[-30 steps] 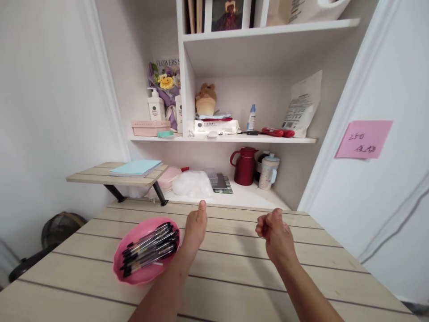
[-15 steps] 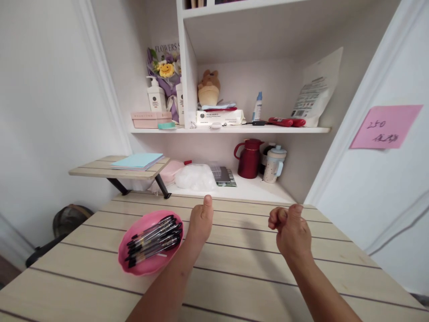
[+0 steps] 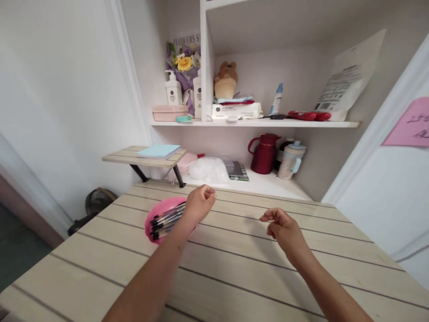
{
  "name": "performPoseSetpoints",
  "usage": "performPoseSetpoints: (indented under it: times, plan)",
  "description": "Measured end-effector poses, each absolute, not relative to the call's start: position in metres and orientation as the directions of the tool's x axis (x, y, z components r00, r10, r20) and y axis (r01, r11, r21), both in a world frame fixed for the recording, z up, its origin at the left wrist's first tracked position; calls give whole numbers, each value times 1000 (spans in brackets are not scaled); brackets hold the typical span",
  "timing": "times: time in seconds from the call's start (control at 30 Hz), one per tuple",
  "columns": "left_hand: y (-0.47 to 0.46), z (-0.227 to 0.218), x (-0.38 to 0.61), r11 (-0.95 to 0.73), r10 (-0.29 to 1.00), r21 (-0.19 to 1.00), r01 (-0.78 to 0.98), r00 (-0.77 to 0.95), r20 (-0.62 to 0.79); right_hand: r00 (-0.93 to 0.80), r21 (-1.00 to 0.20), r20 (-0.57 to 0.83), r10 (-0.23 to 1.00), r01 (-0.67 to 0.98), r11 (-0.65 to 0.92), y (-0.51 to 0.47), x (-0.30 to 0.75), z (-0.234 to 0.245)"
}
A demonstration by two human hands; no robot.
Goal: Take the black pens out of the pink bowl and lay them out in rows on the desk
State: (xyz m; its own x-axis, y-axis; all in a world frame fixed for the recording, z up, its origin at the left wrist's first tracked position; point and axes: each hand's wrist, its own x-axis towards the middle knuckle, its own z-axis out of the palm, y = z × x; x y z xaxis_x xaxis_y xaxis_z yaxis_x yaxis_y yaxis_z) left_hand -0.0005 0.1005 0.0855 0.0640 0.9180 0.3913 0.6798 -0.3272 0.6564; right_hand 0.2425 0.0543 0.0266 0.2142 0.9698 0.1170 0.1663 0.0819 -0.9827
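- Left hand [image 3: 199, 205] is hanging over the right edge of the pink bowl [image 3: 162, 204], fingers curled into a loose fist and grasping nothing that I can see; it is hiding part of the bowl.
- Right hand [image 3: 284, 226] is hovering above the wooden table [image 3: 254, 268], well apart from the bowl, fingers half bent and released — it is holding nothing.
- Writing: the paper around the bouquet [image 3: 185, 62] is showing "FLOWERS S", the shelf [image 3: 207, 67] cutting the rest; the pink note [image 3: 410, 125] at the right is carrying handwriting beginning with "25", and the picture edge is cutting it. Print on the white bag [image 3: 348, 80] and the tissue pack [image 3: 234, 110] is too small for reading.
- Behind the table a red jug [image 3: 264, 154] and a cup with a pale blue lid [image 3: 291, 160] are standing side by side under the shelf; a light blue notebook [image 3: 157, 151] is resting on a small raised board [image 3: 134, 157] at the left.
- Black pens [image 3: 166, 217] are lying bundled in the bowl, on the far left part of the table; their long axis is running from lower left to upper right in the view, the right ends disappearing behind the left hand. Which end is the tip I cannot tell.
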Motion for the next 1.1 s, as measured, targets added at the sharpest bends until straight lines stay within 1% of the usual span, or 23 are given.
performPoseSetpoints:
  times: [0.07, 0.13, 0.17, 0.23, 0.3, 0.37, 0.5, 0.6, 0.67, 0.83, 0.9, 0.93, 0.97, 1.0, 1.03, 1.07, 1.1]
  plan:
    - [99, 91, -33, -253, 945, 559, 789, 79, 317, 102, -968, 83, 991, 246, 55, 44, 243, 8]
    - [94, 96, -65, -145, 977, 382, 912, 72, 199, -24, -947, 37, 999, 320, 43, 30, 242, -9]
    - [90, 97, -79, -101, 988, 295, 950, 60, 144, -72, -927, 25, 997, 372, 50, 22, 241, -15]
    - [81, 96, -98, -54, 997, 193, 980, 42, 69, -127, -869, 31, 991, 487, 89, 8, 238, -23]
    - [73, 90, -106, -48, 999, 163, 985, 44, 27, -156, -803, 45, 987, 581, 129, -2, 234, -27]
    - [67, 83, -105, -50, 999, 135, 990, 51, -2, -169, -754, 38, 985, 642, 139, -9, 231, -28]
    - [61, 69, -95, -55, 998, 101, 993, 53, 19, -125, -666, 34, 992, 737, 116, -12, 227, -32]
    - [59, 65, -88, -48, 998, 100, 994, 44, 46, -83, -640, 50, 995, 763, 96, -13, 225, -33]
    - [57, 64, -87, -34, 999, 110, 993, 30, 46, -74, -653, 64, 995, 751, 98, -14, 225, -33]
    - [53, 72, -88, -30, 998, 194, 981, 18, 66, -48, -734, 139, 989, 666, 135, -16, 225, -34]
    - [49, 76, -80, -53, 995, 237, 970, 32, 91, -35, -789, 143, 989, 600, 136, -14, 225, -35]
    - [47, 77, -71, -76, 994, 312, 947, 49, 94, -22, -830, 134, 991, 545, 124, -13, 224, -34]
    - [43, 75, -59, -103, 994, 416, 903, 76, 81, -2, -876, 118, 993, 470, 105, -12, 224, -33]
    - [39, 71, -42, -125, 992, 596, 793, 118, 51, 20, -921, 98, 995, 380, 83, -11, 223, -32]
    - [33, 65, -23, -109, 983, 788, 606, 186, -7, 41, -958, 80, 996, 281, 66, -10, 222, -30]
    - [28, 56, -2, -42, 958, 912, 408, 276, -80, 63, -982, 70, 996, 181, 58, -9, 222, -27]
    - [22, 46, 21, 44, 931, 967, 252, 342, -131, 78, -994, 68, 995, 89, 61, -9, 222, -25]
